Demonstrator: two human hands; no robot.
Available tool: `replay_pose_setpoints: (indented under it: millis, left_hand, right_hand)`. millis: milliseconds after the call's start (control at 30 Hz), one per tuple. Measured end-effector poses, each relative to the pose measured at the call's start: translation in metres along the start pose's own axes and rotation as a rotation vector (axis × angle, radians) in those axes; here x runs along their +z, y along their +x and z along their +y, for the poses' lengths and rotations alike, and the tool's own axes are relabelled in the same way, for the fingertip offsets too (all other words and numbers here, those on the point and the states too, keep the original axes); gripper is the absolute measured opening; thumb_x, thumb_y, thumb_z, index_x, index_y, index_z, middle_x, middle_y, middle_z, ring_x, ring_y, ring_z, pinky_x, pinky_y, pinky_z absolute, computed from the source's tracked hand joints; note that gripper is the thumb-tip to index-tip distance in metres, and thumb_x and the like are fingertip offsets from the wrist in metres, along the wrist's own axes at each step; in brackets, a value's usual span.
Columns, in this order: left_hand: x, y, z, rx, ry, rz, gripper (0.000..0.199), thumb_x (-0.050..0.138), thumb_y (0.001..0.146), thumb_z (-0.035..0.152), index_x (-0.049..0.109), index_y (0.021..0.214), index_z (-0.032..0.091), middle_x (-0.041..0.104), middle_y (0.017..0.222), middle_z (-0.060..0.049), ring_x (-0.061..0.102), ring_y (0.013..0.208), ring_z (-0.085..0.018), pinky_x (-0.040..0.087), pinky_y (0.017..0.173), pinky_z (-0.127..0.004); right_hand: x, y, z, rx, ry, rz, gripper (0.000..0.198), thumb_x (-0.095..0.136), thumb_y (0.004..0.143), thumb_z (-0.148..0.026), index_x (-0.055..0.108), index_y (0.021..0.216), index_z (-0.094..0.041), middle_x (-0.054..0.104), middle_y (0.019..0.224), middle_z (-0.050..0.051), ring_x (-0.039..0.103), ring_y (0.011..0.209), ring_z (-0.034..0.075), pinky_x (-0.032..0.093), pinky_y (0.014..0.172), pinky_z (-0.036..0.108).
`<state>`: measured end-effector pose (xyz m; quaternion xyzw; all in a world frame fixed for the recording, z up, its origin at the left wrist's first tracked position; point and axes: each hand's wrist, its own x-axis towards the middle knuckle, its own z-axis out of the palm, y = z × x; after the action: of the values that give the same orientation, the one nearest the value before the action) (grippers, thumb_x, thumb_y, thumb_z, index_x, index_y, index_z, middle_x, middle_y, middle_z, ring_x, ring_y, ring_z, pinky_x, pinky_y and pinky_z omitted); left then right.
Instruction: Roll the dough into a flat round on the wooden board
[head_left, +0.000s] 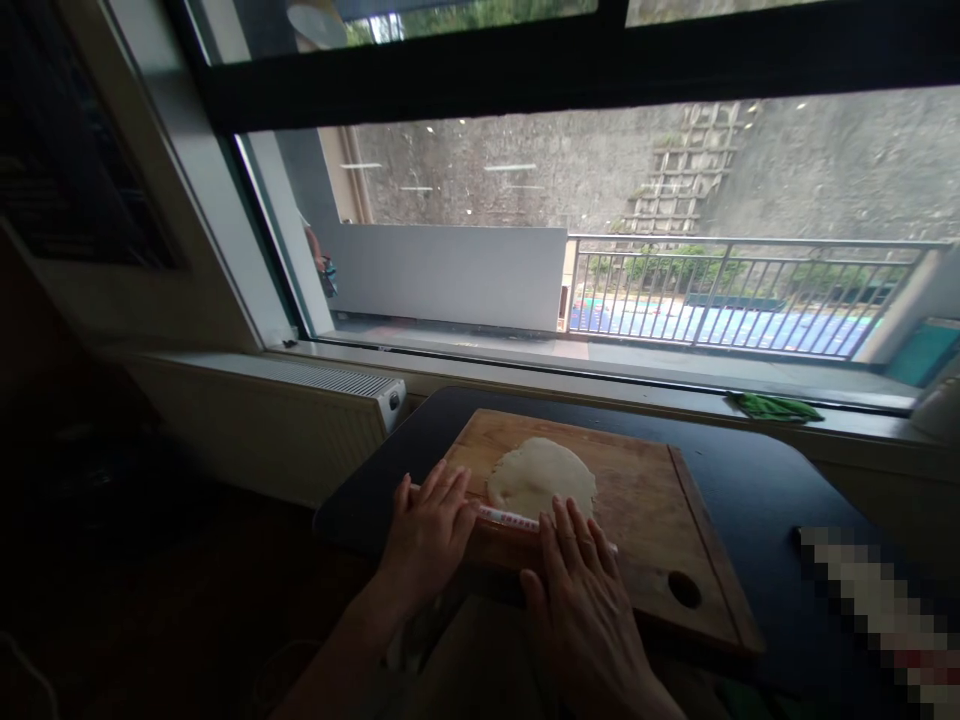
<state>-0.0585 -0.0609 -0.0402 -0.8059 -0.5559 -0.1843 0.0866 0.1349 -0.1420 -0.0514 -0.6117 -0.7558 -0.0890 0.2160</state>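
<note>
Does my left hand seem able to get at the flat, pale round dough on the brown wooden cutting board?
Probably yes: the left hand rests on the slim white rod with red print, and only bare wooden board shows between it and the left edge of the flat, pale dough.

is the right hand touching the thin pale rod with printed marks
Touching. The head view shows the right hand laid across the thin pale rod, which emerges on both sides of the fingers.
</note>
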Motion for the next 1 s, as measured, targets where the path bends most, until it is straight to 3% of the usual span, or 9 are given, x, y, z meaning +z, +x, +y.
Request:
replay_pose_setpoints:
  millis: [100,267,367,467,600,733,833,933,1000]
  left_hand:
    - [0.007,0.018,-0.001,-0.023,0.013,-0.008,0.047,0.023,0.094,0.039,0.046,0.130,0.020,0.045,0.137,-0.003,0.024,0.134,-0.024,0.010,0.108,-0.056]
    - [0.028,0.101,0.003,-0.097,-0.007,-0.106,0.049,0.024,0.092,0.041,0.047,0.130,0.020,0.045,0.138,-0.004,0.024,0.134,-0.025,0.011,0.106,-0.058]
    - [0.034,0.136,0.007,-0.122,-0.048,-0.216,0.051,0.029,0.089,0.045,0.046,0.131,0.021,0.044,0.138,-0.006,0.025,0.134,-0.026,0.015,0.105,-0.057]
    - [0.032,0.128,0.007,-0.054,-0.078,-0.142,0.044,0.031,0.090,0.043,0.052,0.124,0.026,0.050,0.134,-0.003,0.029,0.132,-0.025,0.014,0.106,-0.054]
    - [0.025,0.077,-0.003,0.017,-0.119,0.086,0.039,0.025,0.094,0.034,0.061,0.108,0.027,0.061,0.119,-0.001,0.039,0.125,-0.021,0.012,0.108,-0.050]
    - [0.017,0.055,-0.002,-0.015,-0.117,0.084,0.036,0.030,0.093,0.034,0.060,0.109,0.023,0.059,0.120,-0.004,0.039,0.124,-0.023,0.018,0.107,-0.049]
    - [0.017,0.076,0.021,0.027,-0.127,-0.030,0.037,0.034,0.091,0.035,0.057,0.116,0.021,0.055,0.127,-0.006,0.034,0.128,-0.026,0.019,0.107,-0.048]
    - [0.024,0.118,0.057,0.085,-0.173,-0.196,0.039,0.032,0.091,0.036,0.055,0.120,0.021,0.051,0.132,-0.005,0.030,0.131,-0.026,0.013,0.109,-0.051]
    - [0.030,0.146,0.078,0.081,-0.190,-0.290,0.041,0.031,0.091,0.040,0.058,0.115,0.022,0.055,0.128,-0.005,0.035,0.128,-0.028,0.018,0.108,-0.052]
  right_hand:
    - [0.001,0.024,0.012,-0.012,-0.006,0.019,0.049,0.029,0.093,-0.039,0.042,0.135,-0.018,0.032,0.145,0.007,0.019,0.136,0.023,0.018,0.109,0.041]
    - [0.001,0.079,0.038,0.079,-0.023,0.073,0.043,0.033,0.093,-0.036,0.050,0.127,-0.017,0.041,0.140,0.011,0.028,0.132,0.027,0.029,0.103,0.043]
    - [0.002,0.080,0.045,0.050,0.006,0.099,0.036,0.035,0.093,-0.034,0.057,0.117,-0.019,0.047,0.134,0.009,0.033,0.129,0.026,0.033,0.099,0.040]
    - [0.007,0.059,0.041,-0.035,0.040,0.155,0.026,0.040,0.092,-0.027,0.061,0.107,-0.023,0.058,0.117,0.006,0.042,0.119,0.024,0.036,0.095,0.037]
    - [0.007,0.035,0.034,-0.138,0.058,0.175,0.029,0.054,0.086,-0.024,0.055,0.114,-0.024,0.061,0.087,0.002,0.052,0.093,0.022,0.041,0.083,0.036]
    - [-0.011,0.027,0.046,-0.181,0.095,0.051,0.021,0.058,0.082,-0.025,0.057,0.103,-0.028,0.061,0.084,0.000,0.054,0.083,0.019,0.044,0.074,0.033]
    - [-0.026,0.015,0.072,-0.185,0.097,0.036,0.028,0.056,0.082,-0.021,0.056,0.107,-0.031,0.063,0.089,-0.001,0.056,0.079,0.017,0.047,0.067,0.027]
    - [-0.040,0.000,0.100,-0.229,0.089,0.137,0.038,0.049,0.085,-0.024,0.050,0.122,-0.033,0.066,0.093,-0.001,0.061,0.074,0.015,0.050,0.062,0.024]
    - [-0.048,-0.006,0.111,-0.222,0.102,0.200,0.040,0.044,0.087,-0.026,0.047,0.126,-0.033,0.068,0.095,0.000,0.063,0.072,0.015,0.051,0.062,0.022]
